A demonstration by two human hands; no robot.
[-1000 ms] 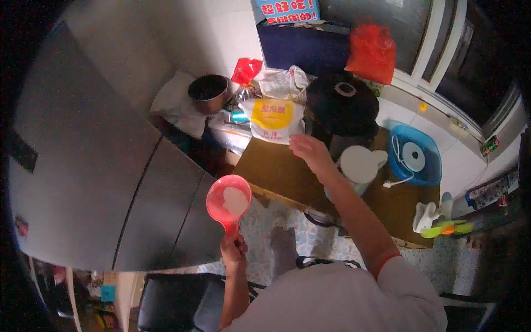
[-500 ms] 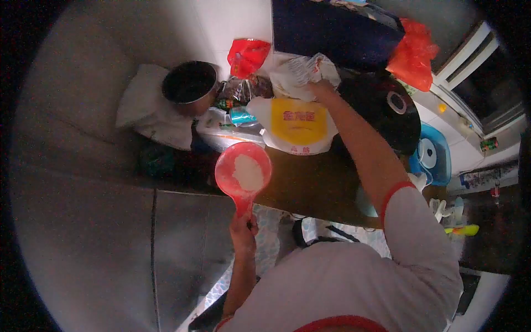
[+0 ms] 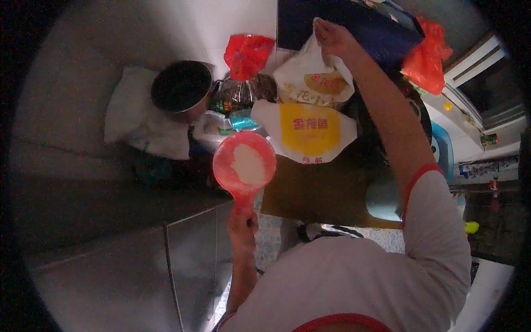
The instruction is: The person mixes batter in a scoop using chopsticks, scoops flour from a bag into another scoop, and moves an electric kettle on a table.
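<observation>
A red ladle-shaped scoop (image 3: 224, 163) with white powder (image 3: 247, 164) in it is held by its handle in my left hand (image 3: 243, 224), in front of the counter's edge. At the back, my right hand (image 3: 331, 37) grips the top corner of a white flour bag (image 3: 301, 77) and holds it raised, so its printed front faces me. Just before it lies a second flour bag (image 3: 310, 130), white with a yellow panel. A small turquoise packet (image 3: 241, 120) rests beside that bag, close behind the scoop.
A dark pot (image 3: 183, 91) stands at the left on white sacks (image 3: 130, 110). Behind the packet is a red-topped clear bag (image 3: 249, 58). A large black lid or pan (image 3: 423, 119), a blue basin (image 3: 442, 146) and an orange bag (image 3: 428, 61) are at the right of the brown counter (image 3: 315, 193).
My right hand has risen, pulling the crumpled rear flour bag upright so its print shows. My left hand still holds the scoop in about the same place.
</observation>
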